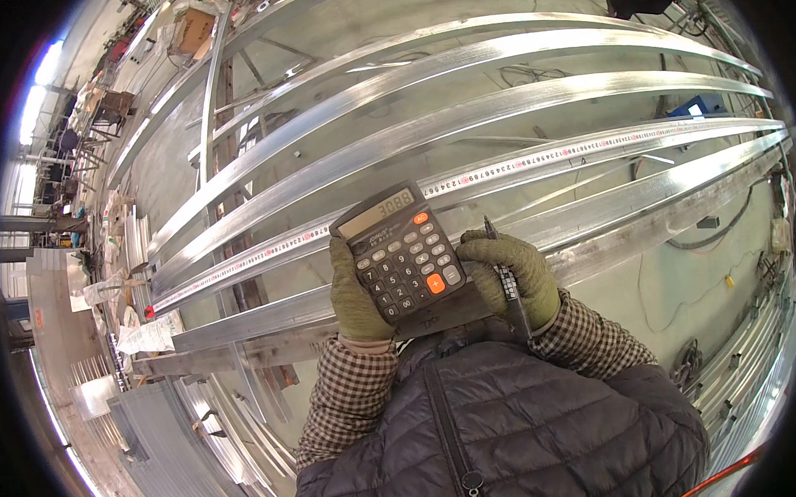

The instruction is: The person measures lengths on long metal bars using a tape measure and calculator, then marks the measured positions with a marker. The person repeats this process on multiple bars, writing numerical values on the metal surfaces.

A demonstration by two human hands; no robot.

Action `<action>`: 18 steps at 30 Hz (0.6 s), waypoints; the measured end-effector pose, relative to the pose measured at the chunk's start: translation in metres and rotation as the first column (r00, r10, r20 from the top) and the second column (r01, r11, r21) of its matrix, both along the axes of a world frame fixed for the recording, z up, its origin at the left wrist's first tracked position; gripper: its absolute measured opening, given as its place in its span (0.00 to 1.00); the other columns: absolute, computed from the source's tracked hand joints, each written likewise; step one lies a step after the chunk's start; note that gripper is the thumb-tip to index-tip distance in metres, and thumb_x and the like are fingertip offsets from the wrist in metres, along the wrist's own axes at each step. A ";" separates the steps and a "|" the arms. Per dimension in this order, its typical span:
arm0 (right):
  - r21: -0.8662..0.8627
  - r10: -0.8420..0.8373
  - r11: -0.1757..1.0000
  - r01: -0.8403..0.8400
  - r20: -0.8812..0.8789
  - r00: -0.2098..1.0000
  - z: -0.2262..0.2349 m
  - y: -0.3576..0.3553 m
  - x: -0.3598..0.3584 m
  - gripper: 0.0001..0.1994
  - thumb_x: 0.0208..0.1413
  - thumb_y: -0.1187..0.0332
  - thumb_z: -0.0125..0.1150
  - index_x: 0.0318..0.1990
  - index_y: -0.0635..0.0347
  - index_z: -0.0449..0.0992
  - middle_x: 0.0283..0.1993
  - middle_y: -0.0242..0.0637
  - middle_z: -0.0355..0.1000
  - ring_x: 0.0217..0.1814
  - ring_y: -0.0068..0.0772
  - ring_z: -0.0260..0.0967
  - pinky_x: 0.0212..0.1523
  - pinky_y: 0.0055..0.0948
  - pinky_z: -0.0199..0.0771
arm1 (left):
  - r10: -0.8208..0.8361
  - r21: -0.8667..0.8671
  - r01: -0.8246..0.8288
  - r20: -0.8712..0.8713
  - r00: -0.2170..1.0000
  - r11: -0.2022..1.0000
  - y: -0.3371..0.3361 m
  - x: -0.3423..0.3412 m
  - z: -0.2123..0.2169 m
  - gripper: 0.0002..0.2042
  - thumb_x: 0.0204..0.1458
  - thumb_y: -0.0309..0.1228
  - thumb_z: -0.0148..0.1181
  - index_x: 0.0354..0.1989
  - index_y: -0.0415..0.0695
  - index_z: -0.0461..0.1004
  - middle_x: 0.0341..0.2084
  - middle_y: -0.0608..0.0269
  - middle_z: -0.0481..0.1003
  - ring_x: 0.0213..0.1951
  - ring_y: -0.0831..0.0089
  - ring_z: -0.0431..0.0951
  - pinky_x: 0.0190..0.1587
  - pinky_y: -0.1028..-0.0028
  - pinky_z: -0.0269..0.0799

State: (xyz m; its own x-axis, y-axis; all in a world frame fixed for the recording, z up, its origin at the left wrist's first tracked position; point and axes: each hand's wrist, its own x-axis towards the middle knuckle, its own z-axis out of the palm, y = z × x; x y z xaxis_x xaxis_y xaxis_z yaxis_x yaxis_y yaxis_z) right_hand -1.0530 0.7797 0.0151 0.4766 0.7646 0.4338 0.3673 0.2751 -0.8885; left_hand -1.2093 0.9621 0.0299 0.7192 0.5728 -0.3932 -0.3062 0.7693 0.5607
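Observation:
A black desk calculator (pixel 405 257) with grey keys and two orange ones is held tilted in front of my chest. My gloved left hand (pixel 354 294) is closed round its left edge, the display at the top. Close by its right side, my gloved right hand (pixel 530 274) is wrapped round a black pen (pixel 510 288) that points up and away from me. Just beyond the calculator, a white measuring tape (pixel 500 169) stretches along a metal bar, partly hidden behind the calculator.
Several long silver metal bars (pixel 533 90) run left to right across the work area. Crumpled clear plastic (pixel 152 334) lies at their left end. Flat metal sheets (pixel 172 432) are at the lower left, a cardboard box (pixel 194 32) at the far left. Dark cable (pixel 722 237) curls on the floor at right.

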 end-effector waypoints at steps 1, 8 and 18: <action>-0.013 -0.014 1.000 0.013 -0.026 1.000 0.003 0.000 -0.006 0.16 0.66 0.84 0.65 0.59 0.64 0.79 0.45 0.45 0.81 0.44 0.39 0.82 0.47 0.36 0.83 | -0.019 0.014 0.019 0.013 1.000 1.000 0.001 -0.001 0.002 0.35 0.77 0.61 0.48 0.73 0.40 0.71 0.60 0.46 0.83 0.55 0.55 0.89 0.51 0.56 0.95; -0.126 -0.119 0.988 0.089 -0.257 0.959 0.030 -0.006 -0.043 0.10 0.73 0.79 0.62 0.57 0.67 0.81 0.53 0.53 0.84 0.54 0.45 0.85 0.59 0.39 0.83 | -0.061 -0.052 0.067 0.122 0.991 0.996 0.005 -0.011 0.013 0.34 0.77 0.61 0.48 0.72 0.40 0.71 0.60 0.45 0.82 0.55 0.55 0.90 0.51 0.57 0.95; 0.209 -0.195 0.964 0.162 0.149 0.969 0.009 -0.010 -0.037 0.12 0.78 0.80 0.56 0.63 0.63 0.77 0.54 0.55 0.86 0.65 0.49 0.83 0.77 0.53 0.74 | -0.085 0.058 0.081 0.073 0.994 0.995 0.013 -0.007 -0.006 0.34 0.77 0.59 0.49 0.72 0.38 0.71 0.61 0.43 0.82 0.54 0.53 0.90 0.52 0.55 0.95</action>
